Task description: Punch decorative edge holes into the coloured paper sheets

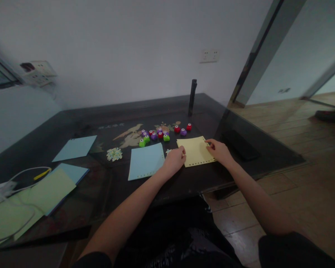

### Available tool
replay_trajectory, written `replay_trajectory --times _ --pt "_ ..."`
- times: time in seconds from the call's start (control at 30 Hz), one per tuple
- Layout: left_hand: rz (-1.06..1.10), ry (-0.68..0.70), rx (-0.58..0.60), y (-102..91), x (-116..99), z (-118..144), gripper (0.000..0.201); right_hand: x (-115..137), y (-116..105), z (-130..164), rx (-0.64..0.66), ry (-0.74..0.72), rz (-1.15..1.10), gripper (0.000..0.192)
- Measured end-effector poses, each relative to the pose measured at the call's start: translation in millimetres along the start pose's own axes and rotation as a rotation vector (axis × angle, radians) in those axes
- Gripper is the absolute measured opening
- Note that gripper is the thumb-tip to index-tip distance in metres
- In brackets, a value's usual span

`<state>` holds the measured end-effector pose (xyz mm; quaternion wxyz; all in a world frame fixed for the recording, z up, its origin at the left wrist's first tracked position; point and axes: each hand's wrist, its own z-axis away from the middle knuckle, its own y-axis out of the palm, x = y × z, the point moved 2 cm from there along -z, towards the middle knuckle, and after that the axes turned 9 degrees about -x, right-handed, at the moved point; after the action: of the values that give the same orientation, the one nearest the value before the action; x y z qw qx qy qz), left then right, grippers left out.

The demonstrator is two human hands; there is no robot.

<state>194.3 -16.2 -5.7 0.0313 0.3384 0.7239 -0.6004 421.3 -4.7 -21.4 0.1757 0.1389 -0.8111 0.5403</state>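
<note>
A yellow sheet of paper with small punched holes along its edges lies on the dark table in front of me. My left hand is closed at its left edge, fingers curled together. On the opposite side, my right hand grips the right edge between thumb and fingers. A light blue sheet, punched along its lower edge, lies just left of my left hand. Some small paper bits show behind that hand, partly hidden. Several small craft punches in red, purple and green stand beyond the sheets.
A pile of paper bits lies left of the blue sheet. Farther left are another blue sheet, pale green sheets, a white cable and a yellow pen-like item. A black upright post stands at the back; a dark flat object lies right.
</note>
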Motion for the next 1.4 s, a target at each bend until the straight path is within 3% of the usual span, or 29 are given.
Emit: replay_trajectory --times 1.4 --pt "-0.004 0.02 0.022 -1.7 -1.9 2.6 0.016 0.0 -2.3 3.8 -0.01 -0.055 -0.06 0.024"
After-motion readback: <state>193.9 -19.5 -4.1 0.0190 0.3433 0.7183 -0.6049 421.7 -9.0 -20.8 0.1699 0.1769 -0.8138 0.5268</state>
